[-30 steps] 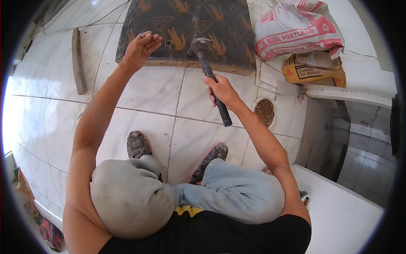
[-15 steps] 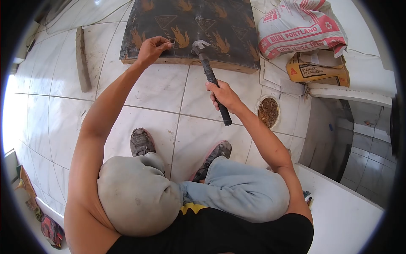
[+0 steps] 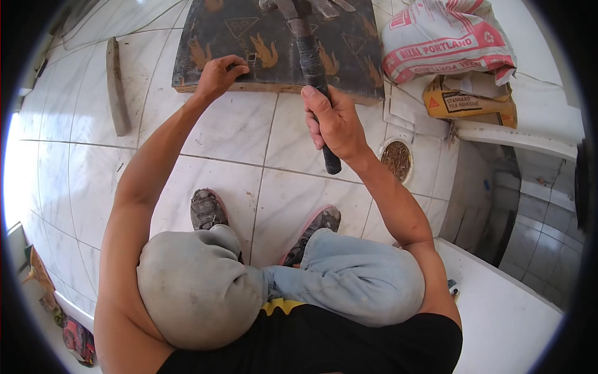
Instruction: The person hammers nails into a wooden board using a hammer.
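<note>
My right hand (image 3: 336, 121) is wrapped round the black-taped handle of a claw hammer (image 3: 309, 59). The hammer is raised, and its head reaches the top of the head view, over a dark printed plywood panel (image 3: 215, 53) with a wooden front edge. My left hand (image 3: 219, 76) is at the panel's near edge, thumb and fingers pinched together. A thin nail seems to be between the fingertips, though it is too small to make out clearly now.
A cement bag (image 3: 445, 40) lies on the right above a tile adhesive bag (image 3: 470, 100). A round container of nails (image 3: 396, 161) stands on the tiled floor. A wooden strip (image 3: 116, 87) lies at left. My shoes (image 3: 208, 209) are below the panel.
My right hand has lifted the hammer up toward the camera, away from the panel. My left hand stays pinched at the panel's near edge, almost in the same place.
</note>
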Motion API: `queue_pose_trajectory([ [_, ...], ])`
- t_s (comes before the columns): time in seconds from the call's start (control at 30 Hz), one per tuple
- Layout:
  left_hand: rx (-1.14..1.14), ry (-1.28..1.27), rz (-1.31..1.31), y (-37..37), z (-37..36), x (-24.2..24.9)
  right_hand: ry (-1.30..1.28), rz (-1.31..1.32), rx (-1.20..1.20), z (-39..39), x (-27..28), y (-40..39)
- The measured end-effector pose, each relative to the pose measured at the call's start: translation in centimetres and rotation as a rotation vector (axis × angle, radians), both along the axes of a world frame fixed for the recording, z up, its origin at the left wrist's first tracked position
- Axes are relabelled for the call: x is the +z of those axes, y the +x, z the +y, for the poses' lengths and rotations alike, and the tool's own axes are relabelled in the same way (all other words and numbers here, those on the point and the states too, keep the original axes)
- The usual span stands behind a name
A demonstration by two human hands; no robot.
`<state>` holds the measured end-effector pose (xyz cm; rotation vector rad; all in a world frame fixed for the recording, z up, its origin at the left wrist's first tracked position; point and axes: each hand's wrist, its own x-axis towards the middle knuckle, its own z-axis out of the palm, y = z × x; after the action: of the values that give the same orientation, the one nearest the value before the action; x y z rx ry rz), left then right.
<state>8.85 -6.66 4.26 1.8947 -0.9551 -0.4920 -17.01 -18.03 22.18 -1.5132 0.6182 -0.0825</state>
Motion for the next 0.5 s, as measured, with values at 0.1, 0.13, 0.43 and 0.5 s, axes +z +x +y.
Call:
queue_pose_trajectory([
  [0.1, -0.013, -0.025, -0.056, -0.4, 0.2, 0.2, -0.009, -0.066, 0.004, 0.7, -1.5, 0.5],
  [0.13, -0.005, -0.049, -0.079, -0.5, 0.2, 0.2, -0.029, -0.031, 0.039, 0.8, -3.7, 0.5],
  [0.43, -0.159, 0.020, 0.013, 0.8, 0.5, 0.9, -0.089, 0.088, 0.123, -0.3, 1.0, 0.6],
  [0.5, -0.048, -0.101, -0.007, 2.9, 0.8, -0.2, -0.162, -0.040, 0.080, -0.4, 3.7, 0.2],
])
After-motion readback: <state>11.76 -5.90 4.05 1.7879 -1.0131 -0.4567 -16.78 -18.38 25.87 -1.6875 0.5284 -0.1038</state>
